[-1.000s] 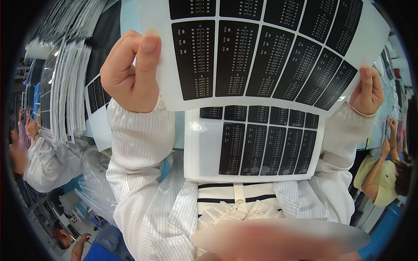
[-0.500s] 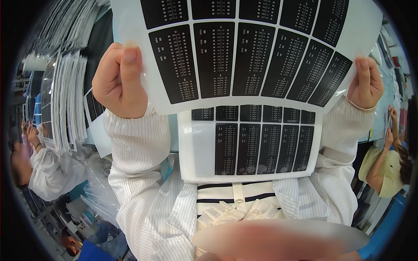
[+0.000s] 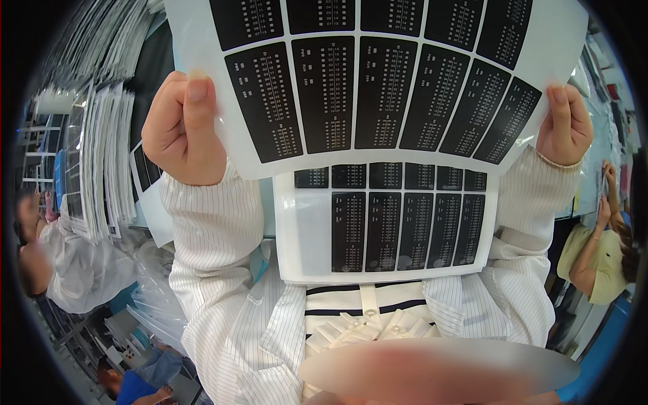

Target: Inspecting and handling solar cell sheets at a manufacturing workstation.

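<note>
To hold the thin, shiny white sheet with black boxes [image 3: 385, 94] well, pinch only its white edges and pull softly so it won't crease. The left hand [image 3: 185, 128] and right hand [image 3: 565, 127] each pinch one side; it's up between them. It bends a bit, with tiny pale marks on round-cornered boxes. Below both hands is a similar white sheet with black boxes [image 3: 304, 236].

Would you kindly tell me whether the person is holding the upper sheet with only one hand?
No, the upper sheet has its left edge in the left hand and its right edge in the right hand.
</note>
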The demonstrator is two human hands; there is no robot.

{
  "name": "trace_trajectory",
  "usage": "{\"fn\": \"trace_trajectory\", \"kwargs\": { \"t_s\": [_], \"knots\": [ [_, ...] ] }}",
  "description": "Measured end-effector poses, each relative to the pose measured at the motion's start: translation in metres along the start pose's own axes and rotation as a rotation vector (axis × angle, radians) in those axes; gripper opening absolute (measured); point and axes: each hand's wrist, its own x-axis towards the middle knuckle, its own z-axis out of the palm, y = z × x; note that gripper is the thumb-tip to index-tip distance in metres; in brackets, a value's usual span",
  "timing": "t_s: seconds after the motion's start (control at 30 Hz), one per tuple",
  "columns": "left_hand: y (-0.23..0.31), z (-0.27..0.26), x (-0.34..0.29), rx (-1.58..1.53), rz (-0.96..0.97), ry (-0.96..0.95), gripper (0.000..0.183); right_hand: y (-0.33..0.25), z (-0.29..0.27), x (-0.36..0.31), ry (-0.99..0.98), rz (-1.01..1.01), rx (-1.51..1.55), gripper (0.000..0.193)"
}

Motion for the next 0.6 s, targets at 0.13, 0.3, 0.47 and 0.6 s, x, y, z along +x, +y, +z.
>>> {"fn": "trace_trajectory", "kwargs": {
  "t_s": [0.13, 0.3, 0.47, 0.6],
  "knots": [
    [0.000, -0.001, 0.001, -0.009, 0.000, -0.012, 0.024, -0.002, 0.000, 0.000, -0.064, 0.016, 0.014, 0.014],
    [0.003, 0.001, 0.003, 0.003, -0.025, -0.002, 0.025, -0.002, 0.003, 0.001, -0.031, -0.001, -0.014, 0.013],
    [0.002, 0.003, 0.001, 0.023, -0.029, 0.016, 0.027, -0.005, 0.009, 0.003, -0.009, -0.064, -0.049, 0.019],
    [0.004, 0.002, 0.000, 0.057, -0.050, 0.000, 0.027, -0.007, 0.008, 0.001, 0.000, -0.052, -0.044, 0.020]
  ]
}}
